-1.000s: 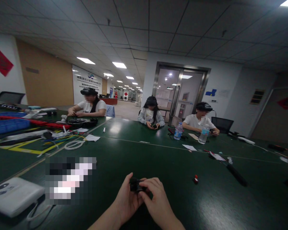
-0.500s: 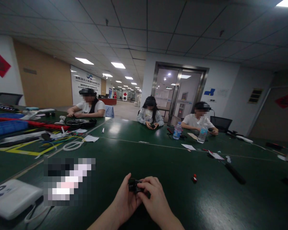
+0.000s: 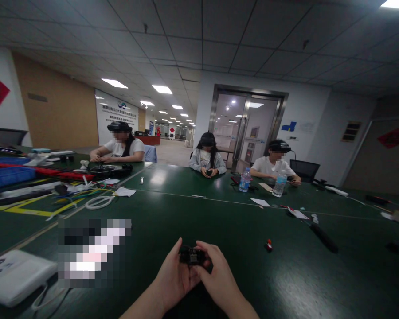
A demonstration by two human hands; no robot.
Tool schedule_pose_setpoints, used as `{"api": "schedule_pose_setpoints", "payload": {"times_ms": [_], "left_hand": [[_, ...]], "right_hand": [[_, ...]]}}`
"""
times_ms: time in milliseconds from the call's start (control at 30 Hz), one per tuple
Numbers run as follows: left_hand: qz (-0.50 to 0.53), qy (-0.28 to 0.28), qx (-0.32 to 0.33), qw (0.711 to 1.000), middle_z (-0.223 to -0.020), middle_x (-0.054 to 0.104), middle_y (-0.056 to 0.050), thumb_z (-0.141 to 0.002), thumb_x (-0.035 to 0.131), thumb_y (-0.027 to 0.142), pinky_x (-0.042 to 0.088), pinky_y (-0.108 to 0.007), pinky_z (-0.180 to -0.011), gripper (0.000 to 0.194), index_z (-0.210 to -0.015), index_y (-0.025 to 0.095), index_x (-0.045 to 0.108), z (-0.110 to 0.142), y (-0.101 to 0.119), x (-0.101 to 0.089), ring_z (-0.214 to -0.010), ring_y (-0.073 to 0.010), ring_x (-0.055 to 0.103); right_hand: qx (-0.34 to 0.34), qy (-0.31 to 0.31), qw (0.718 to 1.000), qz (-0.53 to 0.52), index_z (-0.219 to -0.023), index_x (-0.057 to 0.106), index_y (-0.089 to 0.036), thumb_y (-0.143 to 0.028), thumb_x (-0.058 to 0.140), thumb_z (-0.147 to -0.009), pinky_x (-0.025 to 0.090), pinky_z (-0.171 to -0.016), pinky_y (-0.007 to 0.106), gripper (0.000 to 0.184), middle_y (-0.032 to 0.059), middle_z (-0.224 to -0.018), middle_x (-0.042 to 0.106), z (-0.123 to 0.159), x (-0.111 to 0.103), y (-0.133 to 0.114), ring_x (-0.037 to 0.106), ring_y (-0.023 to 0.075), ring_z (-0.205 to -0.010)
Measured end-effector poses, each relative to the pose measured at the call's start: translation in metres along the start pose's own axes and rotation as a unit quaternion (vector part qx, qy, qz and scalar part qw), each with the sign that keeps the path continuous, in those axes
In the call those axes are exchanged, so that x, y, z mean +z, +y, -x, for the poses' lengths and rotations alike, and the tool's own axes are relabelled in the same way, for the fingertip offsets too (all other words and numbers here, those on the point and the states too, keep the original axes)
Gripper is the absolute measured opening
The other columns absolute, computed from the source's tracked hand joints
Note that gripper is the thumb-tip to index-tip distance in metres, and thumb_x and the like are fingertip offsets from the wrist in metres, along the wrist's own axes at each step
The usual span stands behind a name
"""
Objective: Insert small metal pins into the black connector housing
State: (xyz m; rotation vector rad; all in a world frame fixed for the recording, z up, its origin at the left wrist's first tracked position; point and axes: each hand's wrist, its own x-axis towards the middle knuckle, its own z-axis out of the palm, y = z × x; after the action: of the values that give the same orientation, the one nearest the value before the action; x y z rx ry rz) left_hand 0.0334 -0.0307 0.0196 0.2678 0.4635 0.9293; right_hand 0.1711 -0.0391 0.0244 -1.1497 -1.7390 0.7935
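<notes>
At the near side of a dark green tabletop, as the head camera has it, two bare hands come together over a small black device, which they hold up just above the surface. Left hand is turned palm up beneath it, thumb raised along the device's left end, the other fingers partly hidden, so how tightly they close I cannot tell. Right hand grips the opposite end, thumb on the near side and fingers curled about the far one. A greyish part shows in the middle of the device, too small to make out. Off to the right, well apart from the hands, sits a little red item, and past that a black-handled tool lies slantwise. Over on the left rests a white box with a cable beside it, near a blurred patch; beyond lie a coiled white cord and a blue tray. Across the way two water bottles stand upright, and three people in dark headsets sit with hands before them.
</notes>
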Motion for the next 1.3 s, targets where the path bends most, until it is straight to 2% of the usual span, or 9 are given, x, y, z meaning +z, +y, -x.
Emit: {"api": "schedule_pose_setpoints", "payload": {"times_ms": [267, 467, 633, 767, 967, 1300], "left_hand": [[0.017, -0.027, 0.008, 0.999, -0.085, 0.066, -0.014, -0.087, 0.039, 0.047, 0.048, -0.030, -0.070, 0.043, -0.094, 0.008, 0.056, 0.0002, 0.0003, -0.0017, -0.087, -0.0261, 0.064], [0.028, -0.028, 0.011, 0.999, -0.082, 0.067, -0.014, -0.089, 0.033, 0.043, 0.047, -0.031, -0.071, 0.043, -0.094, 0.007, 0.057, -0.0021, 0.0001, -0.0047, -0.083, -0.0259, 0.065], [0.027, -0.036, 0.021, 0.999, -0.082, 0.067, -0.014, -0.088, 0.035, 0.043, 0.047, -0.031, -0.070, 0.041, -0.093, 0.008, 0.057, -0.0040, -0.0004, -0.0064, -0.080, -0.0249, 0.065], [0.020, -0.023, 0.021, 0.999, -0.081, 0.066, -0.014, -0.087, 0.036, 0.046, 0.047, -0.030, -0.068, 0.043, -0.089, 0.009, 0.057, -0.0040, -0.0009, -0.0061, -0.074, -0.0230, 0.065], [0.016, 0.002, 0.012, 1.000, -0.081, 0.066, -0.012, -0.089, 0.034, 0.043, 0.046, -0.030, -0.073, 0.039, -0.089, 0.011, 0.056, -0.0019, -0.0008, -0.0016, -0.074, -0.0213, 0.065], [0.005, -0.001, 0.022, 1.000, -0.082, 0.065, -0.009, -0.088, 0.034, 0.045, 0.044, -0.029, -0.069, 0.039, -0.111, 0.018, 0.049, -0.0010, -0.0007, 0.0005, -0.074, -0.0217, 0.065]], "right_hand": [[0.008, 0.009, 0.999, -0.038, -0.108, 0.055, -0.029, -0.013, 0.057, -0.063, 0.037, -0.094, 0.039, 0.048, 0.0024, -0.106, 0.058, -0.0022, 0.0003, 0.0013, 0.052, 0.0219, -0.104], [0.009, -0.004, 0.999, -0.042, -0.109, 0.054, -0.027, -0.013, 0.056, -0.065, 0.035, -0.095, 0.038, 0.046, 0.0026, -0.108, 0.058, -0.0011, -0.0010, -0.0012, 0.051, 0.0208, -0.106], [0.012, -0.013, 0.999, -0.044, -0.110, 0.053, -0.026, -0.013, 0.055, -0.067, 0.034, -0.096, 0.036, 0.046, 0.0021, -0.109, 0.058, -0.0001, -0.0002, -0.0011, 0.050, 0.0192, -0.107], [0.013, -0.011, 0.999, -0.051, -0.109, 0.054, -0.025, -0.014, 0.056, -0.066, 0.034, -0.096, 0.037, 0.044, 0.0027, -0.108, 0.059, -0.0007, 0.0009, 0.0007, 0.051, 0.0202, -0.107], [0.000, -0.011, 0.999, -0.047, -0.105, 0.057, -0.027, -0.014, 0.056, -0.066, 0.037, -0.093, 0.037, 0.041, 0.0014, -0.105, 0.060, -0.0014, -0.0005, -0.0025, 0.053, 0.0209, -0.103], [0.005, -0.015, 1.000, -0.025, -0.104, 0.057, -0.028, -0.017, 0.057, -0.067, 0.036, -0.093, 0.038, 0.038, 0.0014, -0.106, 0.059, -0.0002, -0.0015, -0.0048, 0.051, 0.0219, -0.104]]}}
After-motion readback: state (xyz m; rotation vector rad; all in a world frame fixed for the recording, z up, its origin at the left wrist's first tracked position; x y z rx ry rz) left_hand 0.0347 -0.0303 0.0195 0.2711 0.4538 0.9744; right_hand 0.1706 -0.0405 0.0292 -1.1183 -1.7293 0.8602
